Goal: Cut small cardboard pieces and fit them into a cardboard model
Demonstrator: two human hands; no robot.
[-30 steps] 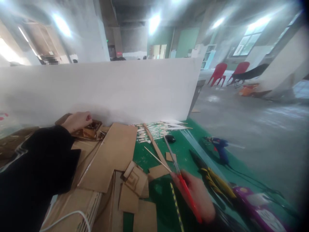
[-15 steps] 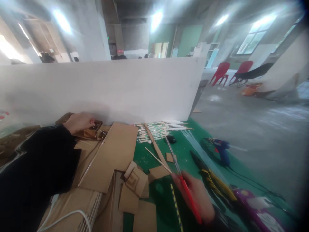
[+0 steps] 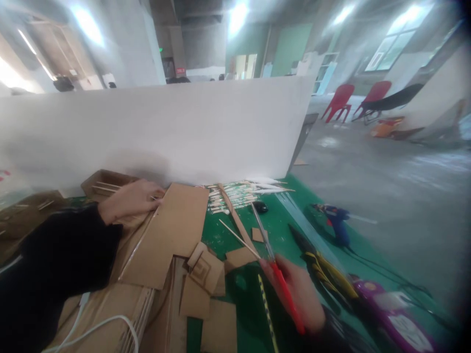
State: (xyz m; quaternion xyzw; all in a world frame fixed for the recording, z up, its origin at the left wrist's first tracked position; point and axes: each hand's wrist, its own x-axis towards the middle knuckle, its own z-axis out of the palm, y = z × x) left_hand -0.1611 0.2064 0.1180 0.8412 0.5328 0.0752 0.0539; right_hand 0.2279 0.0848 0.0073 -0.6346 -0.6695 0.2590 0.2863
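My right hand (image 3: pixel 300 289) grips red-handled scissors (image 3: pixel 285 294), their long metal blades pointing up and away over the green table. A thin wooden stick (image 3: pixel 239 238) also sticks out from between its fingertips. At the left, my left hand (image 3: pixel 128 198) is closed, thumb and fingertips pinched together above small pieces beside a large cardboard sheet (image 3: pixel 180 211). Whatever lies between these fingertips is too small to name. Just behind that hand stands an open cardboard box (image 3: pixel 97 181) with thin sticks in it.
Beyond the scissors lie rows of thin sticks (image 3: pixel 235 196) and a long brown strip (image 3: pixel 237 220). Cardboard pieces (image 3: pixel 206 272) lie in front. Yellow-handled pliers (image 3: pixel 331 279), a blue glue gun (image 3: pixel 338 228) and a purple object (image 3: pixel 390 314) occupy the right. A white partition (image 3: pixel 184 132) closes the back.
My left hand has moved right, from over the cardboard box to the edge of the cardboard sheet. The right hand keeps the scissors and stick in nearly the same place.
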